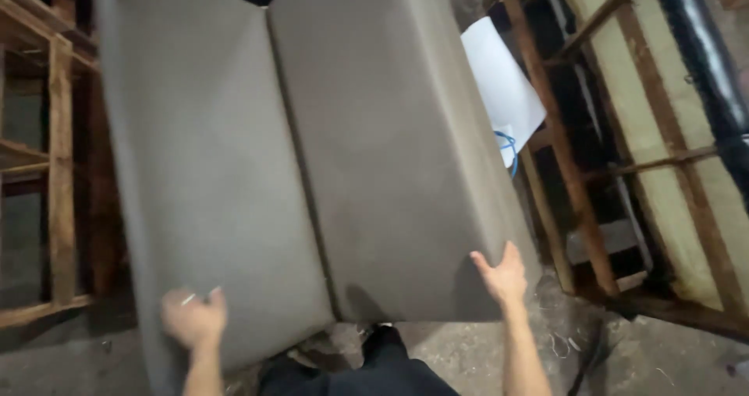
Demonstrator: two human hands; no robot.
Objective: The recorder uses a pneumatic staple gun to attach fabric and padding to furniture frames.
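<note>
a: left hand [193,316] curled closed on the near edge of the left grey cushion panel [203,170]. right hand [502,275] open, fingers spread flat against the near right corner of the right grey cushion panel [398,146].

b: position?

a: panels side by side, centre of view, seam between. judgement: keep both hands level, right thumb wrapped under.

b: unclear?

a: undersides hidden; wooden frame [58,170] left, cut off. white sheet [503,84] behind, partly covered.
</note>
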